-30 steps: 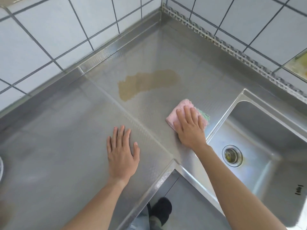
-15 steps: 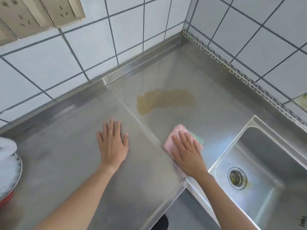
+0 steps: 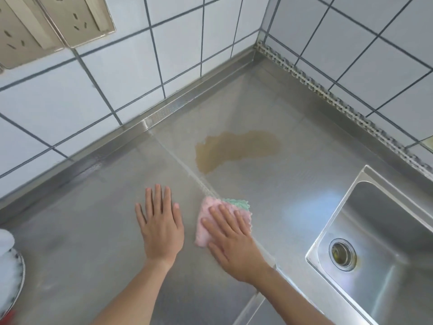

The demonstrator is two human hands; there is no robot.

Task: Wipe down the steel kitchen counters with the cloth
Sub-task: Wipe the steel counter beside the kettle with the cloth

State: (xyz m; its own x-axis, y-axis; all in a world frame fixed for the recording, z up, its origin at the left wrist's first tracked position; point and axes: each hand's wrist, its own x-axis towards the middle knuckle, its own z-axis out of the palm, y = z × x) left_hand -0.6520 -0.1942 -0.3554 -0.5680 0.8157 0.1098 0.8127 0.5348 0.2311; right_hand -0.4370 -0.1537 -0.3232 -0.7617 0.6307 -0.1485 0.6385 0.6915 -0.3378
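The right hand (image 3: 230, 240) lies flat on the cloth (image 3: 212, 221), fingers straight and slightly spread, pressing it onto the steel counter (image 3: 293, 195) without curling round it. The cloth is pink with a green corner showing at its far side, and it sits on the seam between the two counter sections, near the front edge. The left hand (image 3: 160, 227) rests palm down on the bare counter just beside the cloth, fingers straight and close together, holding nothing. A brown stain (image 3: 236, 150) lies farther back towards the corner of the tiled wall (image 3: 117, 73), apart from the cloth. The sink (image 3: 384, 249) is set into the counter's right end.
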